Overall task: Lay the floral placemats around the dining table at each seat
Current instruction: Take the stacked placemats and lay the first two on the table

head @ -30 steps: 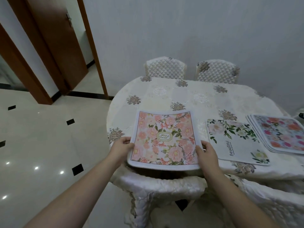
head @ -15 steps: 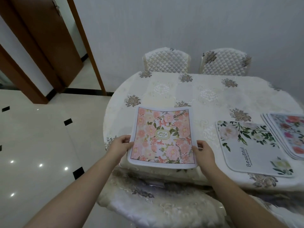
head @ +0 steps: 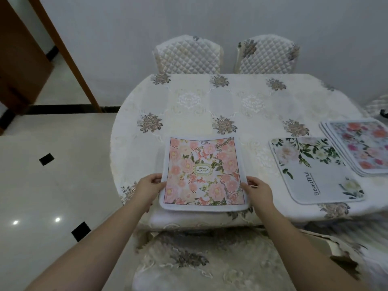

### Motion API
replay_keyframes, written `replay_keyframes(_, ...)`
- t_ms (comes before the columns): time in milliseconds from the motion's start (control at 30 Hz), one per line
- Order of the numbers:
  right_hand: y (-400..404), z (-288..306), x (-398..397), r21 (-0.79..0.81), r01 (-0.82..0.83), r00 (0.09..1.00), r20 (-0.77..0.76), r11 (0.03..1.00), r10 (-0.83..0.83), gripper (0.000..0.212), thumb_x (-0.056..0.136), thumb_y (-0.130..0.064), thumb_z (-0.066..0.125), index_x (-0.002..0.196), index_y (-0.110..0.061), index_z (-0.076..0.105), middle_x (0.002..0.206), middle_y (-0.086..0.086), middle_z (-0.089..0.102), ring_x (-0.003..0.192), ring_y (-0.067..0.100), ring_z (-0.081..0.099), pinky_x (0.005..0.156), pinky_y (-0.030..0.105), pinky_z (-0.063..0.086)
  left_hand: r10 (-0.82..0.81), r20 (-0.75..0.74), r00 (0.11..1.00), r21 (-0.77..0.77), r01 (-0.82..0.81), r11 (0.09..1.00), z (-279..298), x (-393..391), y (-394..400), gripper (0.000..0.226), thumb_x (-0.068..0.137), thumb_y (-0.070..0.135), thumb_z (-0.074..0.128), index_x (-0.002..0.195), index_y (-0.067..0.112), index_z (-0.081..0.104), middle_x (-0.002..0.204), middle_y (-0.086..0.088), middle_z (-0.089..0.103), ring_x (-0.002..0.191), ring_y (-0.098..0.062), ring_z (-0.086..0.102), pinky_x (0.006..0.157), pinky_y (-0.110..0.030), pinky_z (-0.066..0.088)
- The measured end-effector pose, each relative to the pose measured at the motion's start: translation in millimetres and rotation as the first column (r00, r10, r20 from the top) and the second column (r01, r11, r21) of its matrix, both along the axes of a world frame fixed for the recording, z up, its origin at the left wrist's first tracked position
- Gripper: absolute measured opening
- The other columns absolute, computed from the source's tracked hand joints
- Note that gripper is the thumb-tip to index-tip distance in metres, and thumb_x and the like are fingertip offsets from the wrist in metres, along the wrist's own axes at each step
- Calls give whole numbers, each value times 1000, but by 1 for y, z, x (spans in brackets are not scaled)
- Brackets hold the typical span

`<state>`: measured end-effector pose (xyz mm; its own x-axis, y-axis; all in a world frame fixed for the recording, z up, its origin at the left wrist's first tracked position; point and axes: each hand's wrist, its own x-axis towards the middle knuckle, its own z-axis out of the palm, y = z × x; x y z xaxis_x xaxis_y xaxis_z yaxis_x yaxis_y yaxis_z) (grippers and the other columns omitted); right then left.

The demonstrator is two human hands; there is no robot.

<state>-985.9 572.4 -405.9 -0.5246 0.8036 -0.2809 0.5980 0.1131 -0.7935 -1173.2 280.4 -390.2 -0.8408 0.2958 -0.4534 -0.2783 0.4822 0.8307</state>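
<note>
Two hands grip pink placemat (head: 202, 173) — neighbour mat (head: 315, 171) reads "Beautiful".

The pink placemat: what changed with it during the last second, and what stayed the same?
The pink placemat moved forward, further onto the table. Left hand and right hand keep their grip on its side edges. The white "Beautiful" placemat and the stack of placemats did not move.
</note>
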Motion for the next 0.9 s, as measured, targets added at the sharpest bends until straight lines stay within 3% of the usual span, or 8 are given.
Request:
replay_keyframes(67,0,-2,-5,16,-5,1000,13,1000,4,33,87,-23,71,118,-14,69,99,0,68,91,21,65,92,47,54,-21,2,1000,-15,21,1000,-7,-6,-1,23,88,13,68,111,17,71,102,-2,73,94,-23,70,86,-47,57)
replay_keyframes(200,4,-10,-15,69,-42,997,67,997,37,35,89,-26,70,122,-14,67,101,1,68,91,20,63,91,44,54,-38,17,999,-26,38,999,-17,-16,-1,26,87,11,70,113,13,70,103,-5,72,95,-25,70,91,-48,55)
replay_keyframes(400,15,-26,-25,79,-67,995,82,995,60,36,90,-28,68,124,-15,66,92,-7,61,83,12,57,80,28,46,-31,-9,999,-44,30,999,-23,-27,11,19,86,13,71,104,19,71,98,-2,73,88,-20,71,84,-43,58)
replay_keyframes(633,25,-38,-22,129,-131,983,144,983,112,33,92,-27,65,122,-16,66,89,-6,60,82,14,56,75,28,43,-112,-68,991,-192,97,976,-32,-19,18,21,82,14,74,85,33,65,86,9,71,79,-11,68,62,-22,52)
replay_keyframes(733,27,-40,-24,146,-142,981,155,979,119,31,92,-25,65,121,-15,67,88,-6,59,78,13,55,71,26,40,-147,-106,983,-230,120,966,-37,-19,15,22,80,14,75,93,30,65,84,8,70,77,-9,66,69,-26,55)
replay_keyframes(900,23,-41,-24,164,-144,982,143,976,120,25,91,-23,66,114,-14,70,87,-4,61,78,14,56,72,26,40,-158,-169,973,-239,115,964,-42,-19,15,39,85,15,72,119,26,57,87,5,67,78,-5,62,62,-14,42)
